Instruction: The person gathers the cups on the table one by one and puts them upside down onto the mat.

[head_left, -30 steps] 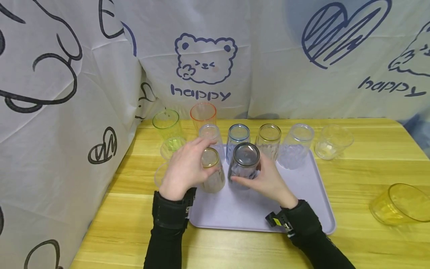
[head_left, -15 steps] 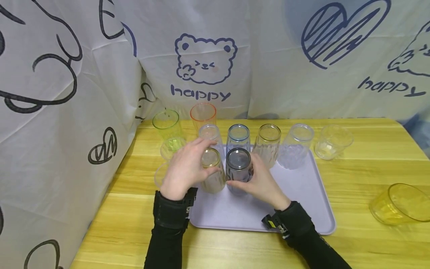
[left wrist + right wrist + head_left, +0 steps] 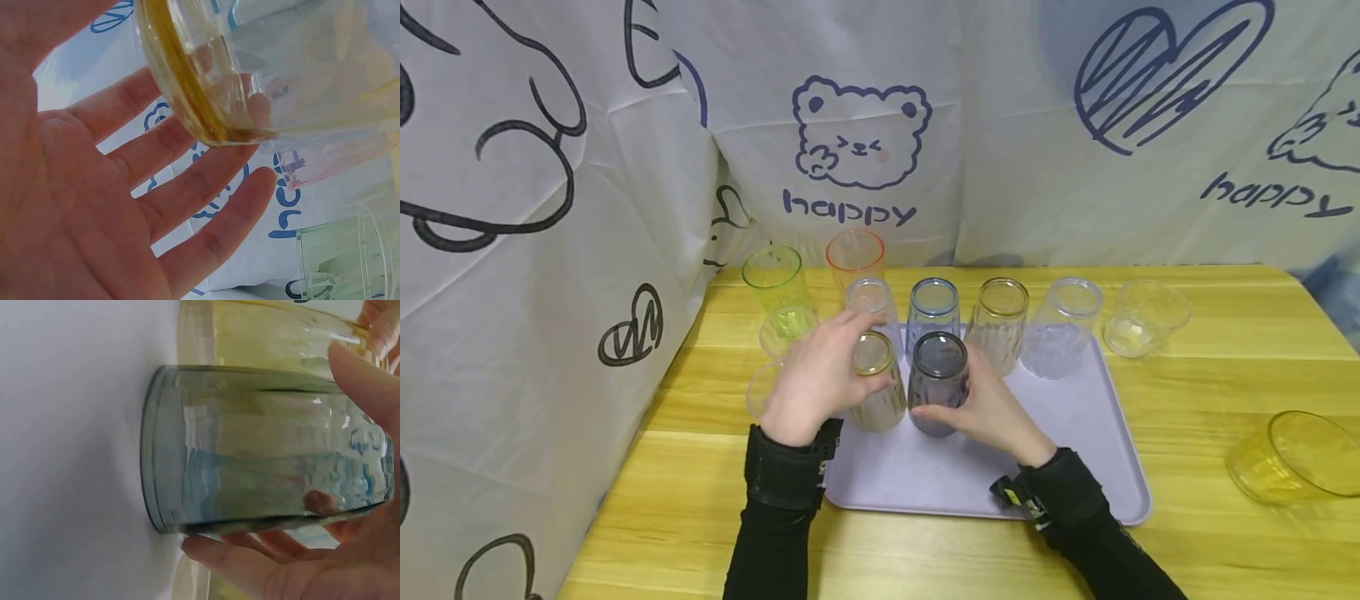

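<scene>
We see a smoky grey tumbler [image 3: 937, 392] upturned just beside an amber-tinted tumbler [image 3: 877, 404].
The grey one looks glossy and see-through, its rippled walls narrowing from the rim below to a thick, dark-ringed base on top, with blue and yellow tints showing through; our right hand [image 3: 996, 417] grips it between thumb and fingers at the lavender tray [image 3: 910, 485], though we cannot tell whether its rim touches down. Our left hand [image 3: 820, 375] curves loosely round the amber-tinted tumbler, fingers slightly spread, near its golden-ringed base. The tray lies on the wood-grained desk [image 3: 677, 508].
</scene>
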A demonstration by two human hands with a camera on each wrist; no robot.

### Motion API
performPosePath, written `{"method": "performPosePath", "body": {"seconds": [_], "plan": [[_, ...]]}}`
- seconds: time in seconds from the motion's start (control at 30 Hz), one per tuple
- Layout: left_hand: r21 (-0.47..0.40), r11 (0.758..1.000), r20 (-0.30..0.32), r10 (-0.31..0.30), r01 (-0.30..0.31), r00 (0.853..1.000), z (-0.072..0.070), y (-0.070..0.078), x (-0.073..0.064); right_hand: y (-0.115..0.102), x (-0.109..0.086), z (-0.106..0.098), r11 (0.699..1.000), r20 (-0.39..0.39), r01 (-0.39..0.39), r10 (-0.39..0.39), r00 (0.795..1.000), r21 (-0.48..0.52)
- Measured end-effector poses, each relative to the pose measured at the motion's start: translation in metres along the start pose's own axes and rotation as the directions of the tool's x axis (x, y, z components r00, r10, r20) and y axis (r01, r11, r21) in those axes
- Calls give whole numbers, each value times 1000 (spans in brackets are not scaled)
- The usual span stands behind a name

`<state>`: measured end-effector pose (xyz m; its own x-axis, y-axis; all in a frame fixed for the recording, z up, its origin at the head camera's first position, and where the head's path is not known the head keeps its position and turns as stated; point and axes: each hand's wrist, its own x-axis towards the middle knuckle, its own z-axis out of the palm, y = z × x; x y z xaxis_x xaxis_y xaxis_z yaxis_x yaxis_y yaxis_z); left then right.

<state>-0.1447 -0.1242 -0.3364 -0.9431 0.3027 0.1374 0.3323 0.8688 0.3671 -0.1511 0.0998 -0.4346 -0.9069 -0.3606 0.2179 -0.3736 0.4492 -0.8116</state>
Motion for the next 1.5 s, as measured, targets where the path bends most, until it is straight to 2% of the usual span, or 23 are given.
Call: {"method": "performPosePath", "body": {"seconds": [0.27,0.7,1.23,1.5], "plan": [[-9,1000,7,-11,11,1000,0,0,0,4,-2,-8,997,75,-71,73,994,-36],[-43,999,19,20,-19,1000,-3,-1,-3,3,-3,-6,983,104,-180,184,977,-45],[-42,999,40,15,-13,999,-1,-1,-1,2,-4,-8,978,137,-207,210,968,-32],[-33,999,30,19,-18,999,0,0,0,2,-4,-10,983,136,-180,184,973,-39]]}}
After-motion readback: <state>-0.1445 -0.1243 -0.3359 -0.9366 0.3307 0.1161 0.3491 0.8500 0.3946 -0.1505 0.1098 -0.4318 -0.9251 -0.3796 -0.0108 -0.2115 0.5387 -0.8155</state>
